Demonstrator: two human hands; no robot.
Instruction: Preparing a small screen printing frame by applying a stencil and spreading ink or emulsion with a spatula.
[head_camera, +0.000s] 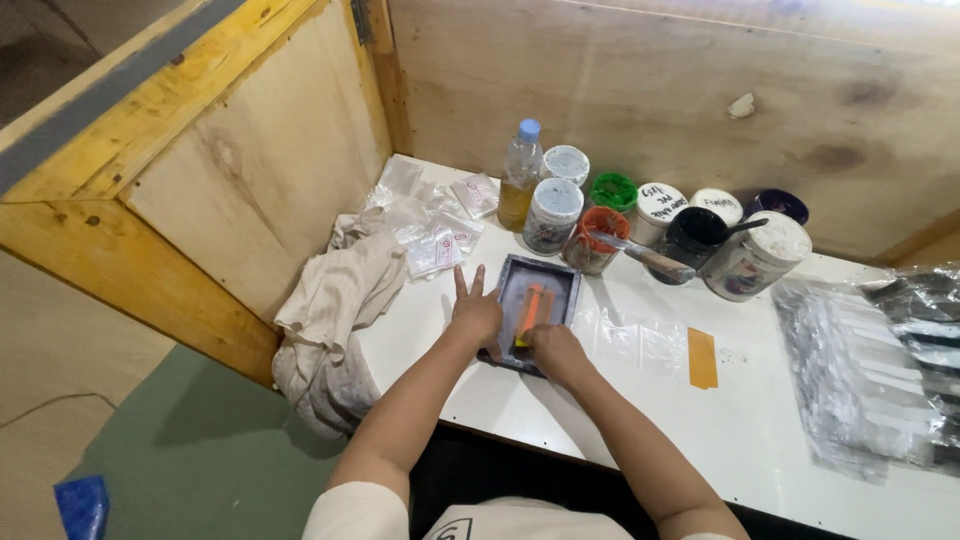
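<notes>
Here, our left hand (476, 316) fingers spread, pressing small dark rectangular screen frame (533, 308) flat on white tabletop (760, 420) so it stays put; right hand (556, 350) fingers closed around orange squeegee (530, 313) inside frame; ink jars (552, 215) behind within reach.

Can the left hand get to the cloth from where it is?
Probably yes. The left hand rests on the frame's left edge; the cloth lies just to its left on the table, with nothing between them.

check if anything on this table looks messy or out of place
The crumpled cloth sags over the white table edge at its left end. A stained tool lies tilted across the open orange-rimmed jar. Nothing looks spilled.
</notes>
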